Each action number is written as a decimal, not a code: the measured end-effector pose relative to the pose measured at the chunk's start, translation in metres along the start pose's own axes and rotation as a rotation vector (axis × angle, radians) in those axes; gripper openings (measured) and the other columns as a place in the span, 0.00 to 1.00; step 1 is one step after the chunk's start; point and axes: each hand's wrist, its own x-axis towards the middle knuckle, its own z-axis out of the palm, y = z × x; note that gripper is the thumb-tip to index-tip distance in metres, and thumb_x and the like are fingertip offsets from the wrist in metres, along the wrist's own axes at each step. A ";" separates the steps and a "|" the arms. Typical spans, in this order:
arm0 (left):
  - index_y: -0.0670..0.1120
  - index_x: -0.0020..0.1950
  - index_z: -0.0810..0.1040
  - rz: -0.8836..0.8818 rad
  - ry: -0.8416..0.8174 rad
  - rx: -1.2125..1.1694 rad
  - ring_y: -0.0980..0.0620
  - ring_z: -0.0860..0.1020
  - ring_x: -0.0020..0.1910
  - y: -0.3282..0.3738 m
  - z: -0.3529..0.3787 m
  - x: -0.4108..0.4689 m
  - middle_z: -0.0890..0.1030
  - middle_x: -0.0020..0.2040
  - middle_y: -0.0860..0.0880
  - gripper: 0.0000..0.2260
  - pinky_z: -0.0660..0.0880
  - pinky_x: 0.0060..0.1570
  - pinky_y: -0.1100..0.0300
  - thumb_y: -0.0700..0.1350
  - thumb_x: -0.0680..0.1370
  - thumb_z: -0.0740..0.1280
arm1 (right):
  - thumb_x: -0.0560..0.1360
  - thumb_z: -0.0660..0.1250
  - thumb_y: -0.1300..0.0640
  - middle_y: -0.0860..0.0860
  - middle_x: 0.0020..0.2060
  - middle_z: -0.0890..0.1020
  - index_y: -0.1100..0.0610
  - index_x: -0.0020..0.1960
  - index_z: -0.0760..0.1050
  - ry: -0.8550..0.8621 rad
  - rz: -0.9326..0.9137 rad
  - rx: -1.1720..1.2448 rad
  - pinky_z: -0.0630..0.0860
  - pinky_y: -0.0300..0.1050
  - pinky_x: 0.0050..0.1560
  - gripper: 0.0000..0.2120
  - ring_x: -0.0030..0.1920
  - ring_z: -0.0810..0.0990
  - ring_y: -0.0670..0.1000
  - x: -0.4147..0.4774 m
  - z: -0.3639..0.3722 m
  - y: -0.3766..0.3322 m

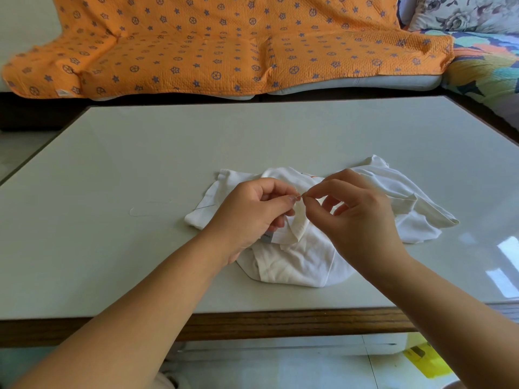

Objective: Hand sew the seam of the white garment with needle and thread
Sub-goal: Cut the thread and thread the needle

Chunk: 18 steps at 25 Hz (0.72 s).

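On the counter (168, 153), my left grip (252, 211) pinches the garment (297, 265), my right grip (356, 217) the needle (301, 196); seam seems mid-stitch, unfinished.

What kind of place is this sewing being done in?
Most likely a home living room: a pale table with a wooden edge, where the white garment lies, stands before a sofa draped with an orange patterned blanket, and a floral cushion sits at the far right.
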 end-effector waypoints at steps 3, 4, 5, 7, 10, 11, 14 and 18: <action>0.44 0.47 0.82 -0.004 0.011 0.020 0.56 0.70 0.29 -0.001 0.000 0.002 0.77 0.33 0.50 0.04 0.70 0.34 0.64 0.40 0.77 0.68 | 0.71 0.74 0.59 0.43 0.39 0.77 0.52 0.41 0.82 -0.001 -0.009 -0.014 0.73 0.34 0.35 0.03 0.36 0.78 0.42 0.000 0.000 0.000; 0.45 0.47 0.83 -0.009 0.014 0.017 0.56 0.69 0.29 -0.001 0.001 0.002 0.76 0.33 0.50 0.04 0.70 0.34 0.63 0.41 0.77 0.68 | 0.71 0.74 0.58 0.43 0.39 0.77 0.52 0.41 0.82 0.001 -0.018 -0.020 0.74 0.35 0.35 0.03 0.36 0.78 0.42 0.000 0.000 0.000; 0.45 0.46 0.83 -0.016 0.015 0.008 0.56 0.68 0.29 -0.001 0.001 0.002 0.74 0.33 0.50 0.04 0.68 0.35 0.62 0.41 0.77 0.68 | 0.71 0.74 0.58 0.43 0.39 0.77 0.52 0.41 0.82 0.005 -0.029 -0.025 0.74 0.36 0.35 0.02 0.36 0.78 0.42 0.000 0.001 0.000; 0.46 0.46 0.84 -0.029 0.017 -0.011 0.56 0.67 0.29 -0.001 0.001 0.002 0.72 0.30 0.53 0.04 0.67 0.34 0.62 0.42 0.77 0.69 | 0.71 0.73 0.58 0.44 0.39 0.77 0.53 0.41 0.82 0.013 -0.052 -0.031 0.74 0.37 0.34 0.01 0.35 0.78 0.42 0.001 0.001 0.001; 0.46 0.46 0.84 -0.043 0.027 -0.006 0.58 0.66 0.26 0.000 0.001 0.003 0.70 0.27 0.56 0.04 0.66 0.32 0.64 0.44 0.76 0.69 | 0.71 0.73 0.58 0.44 0.39 0.76 0.53 0.41 0.82 0.020 -0.084 -0.045 0.74 0.38 0.33 0.01 0.34 0.77 0.41 0.001 0.000 0.001; 0.46 0.47 0.84 -0.046 0.027 -0.002 0.58 0.66 0.25 0.000 0.000 0.003 0.69 0.27 0.56 0.05 0.66 0.30 0.65 0.44 0.76 0.69 | 0.71 0.73 0.58 0.44 0.39 0.76 0.53 0.42 0.83 0.020 -0.093 -0.052 0.74 0.37 0.33 0.01 0.34 0.77 0.40 0.001 0.000 0.001; 0.45 0.48 0.84 -0.059 0.024 0.012 0.59 0.65 0.23 0.003 0.000 0.003 0.67 0.24 0.57 0.05 0.65 0.26 0.68 0.44 0.76 0.69 | 0.72 0.74 0.58 0.44 0.38 0.77 0.53 0.42 0.83 0.016 -0.099 -0.053 0.74 0.38 0.33 0.01 0.34 0.76 0.40 0.001 -0.001 0.001; 0.43 0.48 0.84 -0.065 0.014 -0.011 0.59 0.63 0.21 0.005 0.000 0.003 0.66 0.22 0.58 0.06 0.63 0.23 0.69 0.43 0.76 0.69 | 0.72 0.74 0.58 0.45 0.39 0.77 0.53 0.43 0.83 -0.002 -0.088 -0.028 0.74 0.37 0.34 0.01 0.36 0.78 0.44 0.003 -0.005 0.001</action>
